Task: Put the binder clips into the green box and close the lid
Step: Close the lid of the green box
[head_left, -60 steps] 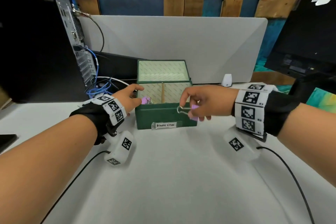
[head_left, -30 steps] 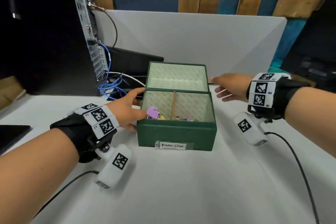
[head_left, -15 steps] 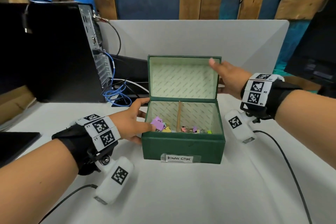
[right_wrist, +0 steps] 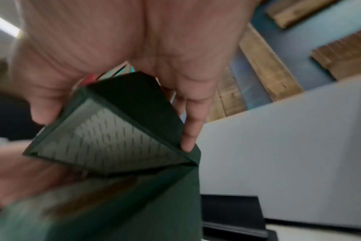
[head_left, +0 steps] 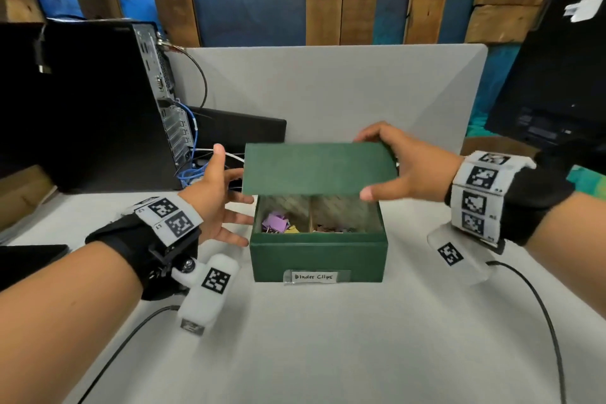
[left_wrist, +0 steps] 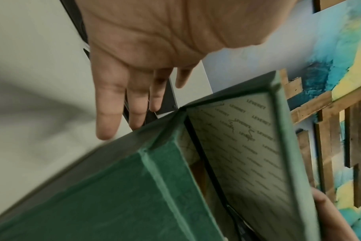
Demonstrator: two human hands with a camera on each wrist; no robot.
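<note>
The green box stands mid-table with a "Binder Clips" label on its front. Its hinged lid hangs half lowered over the opening. My right hand grips the lid's right end, fingers on top and thumb under the front edge; the right wrist view shows the same grip on the lid. Purple, yellow and other binder clips lie inside, either side of a divider. My left hand hovers beside the box's left wall, fingers straight and holding nothing.
A black computer tower with blue cables stands at the back left. A flat black device lies behind the box, before a grey partition. A monitor stands at the right. Wrist-camera cables trail across the white table.
The lid has swung from upright down toward the box, carried by my right hand. My left hand has come off the box's left rim and spread its fingers.
</note>
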